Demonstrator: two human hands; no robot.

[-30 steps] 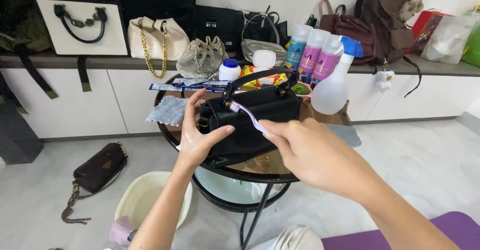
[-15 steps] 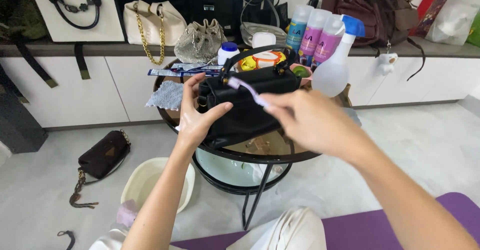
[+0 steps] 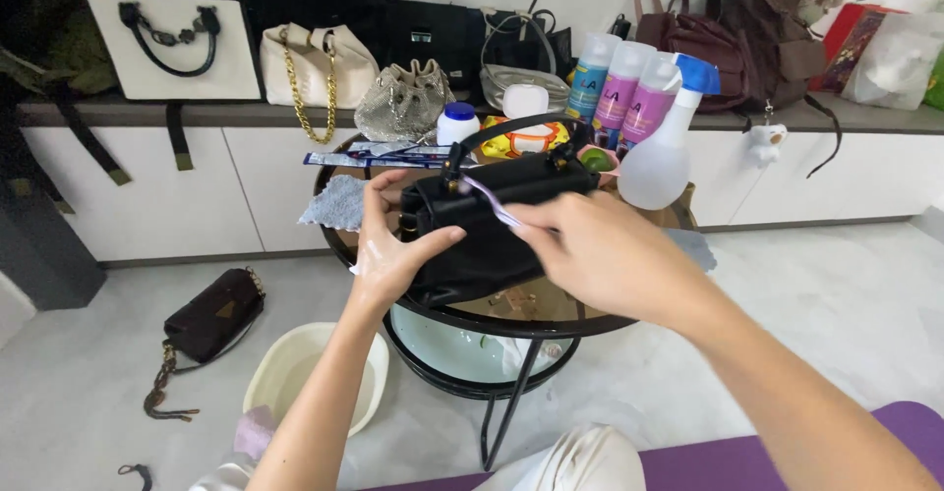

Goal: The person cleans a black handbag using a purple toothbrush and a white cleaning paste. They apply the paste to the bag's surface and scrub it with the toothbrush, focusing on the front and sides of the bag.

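A small black handbag [image 3: 492, 226] sits tilted on the round glass-topped side table [image 3: 551, 326], a little above the picture's centre. The left hand [image 3: 393, 245] grips its end at about nine o'clock from the bag — thumb across the front face, fingers curled around the side — so the bag appears braced against the push of the other hand. It looks wet or soapy on the hand's heel.

The right hand [image 3: 590, 250], at three o'clock from the bag, has its fingers closed in a pinch around the handle of a pale lilac toothbrush [image 3: 487, 201]. The head of the brush points toward ten o'clock and lies against the bag's upper edge near the strap hardware, held at a low angle that would let the bristles work into the seam.

Behind the bag, at twelve to one o'clock, stand a translucent spray bottle with a blue trigger [image 3: 664, 147] and three tall bottles with pale caps [image 3: 618, 93], within easy reach. A grey cloth [image 3: 334, 204] lies at the table's ten o'clock edge.

On the floor at seven o'clock sits a cream basin [image 3: 315, 378] — beside it, further toward eight o'clock, a dark brown purse with a chain [image 3: 211, 314]. More handbags [image 3: 315, 63] line the low white cabinet [image 3: 197, 196] along the wall at eleven o'clock.
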